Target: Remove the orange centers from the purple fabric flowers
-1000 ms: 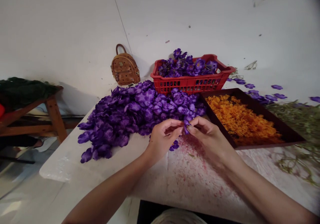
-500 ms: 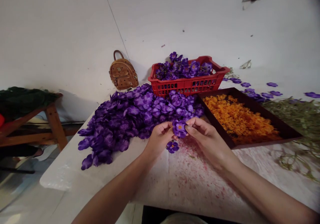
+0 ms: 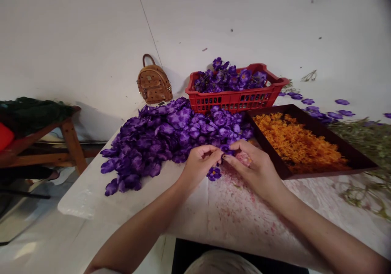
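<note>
Over the table's middle my two hands meet at a purple artificial flower (image 3: 226, 149), now partly hidden by my fingers. My left hand (image 3: 200, 162) is closed in a pinch at the flower's left side. From the right, my right hand (image 3: 256, 166) pinches it between thumb and fingers. A second, smaller purple flower with a yellow centre (image 3: 214, 174) shows just below my left fingertips; whether a stem joins the two cannot be seen. Behind my hands spreads a big heap of loose purple petal pieces (image 3: 152, 133). To the right, a dark tray (image 3: 324, 128) holds orange flower centres (image 3: 296, 141).
A red plastic basket (image 3: 235, 102) of purple flowers stands at the back. Beside it a brown mini backpack (image 3: 154, 84) leans on the wall. Green stems (image 3: 363, 143) and scattered petals (image 3: 342, 101) lie right. A wooden stand (image 3: 71, 143) is at left.
The held flower has tipped, so its face with the yellow centre no longer shows, and my fingers have come closer together around it. The view has shifted slightly.
</note>
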{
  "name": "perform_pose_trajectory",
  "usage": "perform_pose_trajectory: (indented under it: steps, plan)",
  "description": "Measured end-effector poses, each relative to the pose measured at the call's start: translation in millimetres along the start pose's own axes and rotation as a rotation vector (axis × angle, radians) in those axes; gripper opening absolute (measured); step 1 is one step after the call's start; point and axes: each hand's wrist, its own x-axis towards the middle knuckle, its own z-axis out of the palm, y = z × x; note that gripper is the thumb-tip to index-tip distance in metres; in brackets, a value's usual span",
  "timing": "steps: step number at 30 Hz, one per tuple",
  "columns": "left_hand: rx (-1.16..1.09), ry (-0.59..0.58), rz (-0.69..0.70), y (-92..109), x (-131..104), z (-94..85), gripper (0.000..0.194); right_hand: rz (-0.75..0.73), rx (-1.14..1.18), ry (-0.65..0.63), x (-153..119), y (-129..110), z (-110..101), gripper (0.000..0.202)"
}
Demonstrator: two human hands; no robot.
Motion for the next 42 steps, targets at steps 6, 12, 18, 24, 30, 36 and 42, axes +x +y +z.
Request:
perform_pose_trajectory:
  steps: [6,12,18,24,30,36,42]
  plan:
    - [-0.053,0.041,-0.041,-0.4,-2.2,-3.2,0.031,-0.013,-0.038,-0.077,-3.8,5.7,8.0,0.025]
    - [0.014,0.013,-0.028,1.2,-3.3,-1.0,0.031,0.040,0.049,-0.024,0.2,-1.3,1.3,0.009]
    - [0.385,0.025,0.156,6.6,-9.1,-29.8,0.019,0.137,0.141,0.008,2.9,1.9,-6.2,0.016]
    - [0.865,-0.126,0.473,-14.8,-26.2,-62.3,0.029,0.211,0.247,0.048,6.0,16.2,-11.2,0.022]
    - [0.858,-0.071,0.515,-29.0,-15.1,-58.3,0.010,0.215,0.306,0.048,5.1,17.8,-8.9,0.025]
    - [0.659,0.096,0.365,-7.6,-9.0,-45.6,0.008,0.290,0.477,0.059,3.8,17.2,-7.6,0.026]
    - [0.363,0.020,0.089,2.4,-0.6,-26.2,0.017,0.451,0.770,0.043,5.3,1.6,-8.7,0.040]
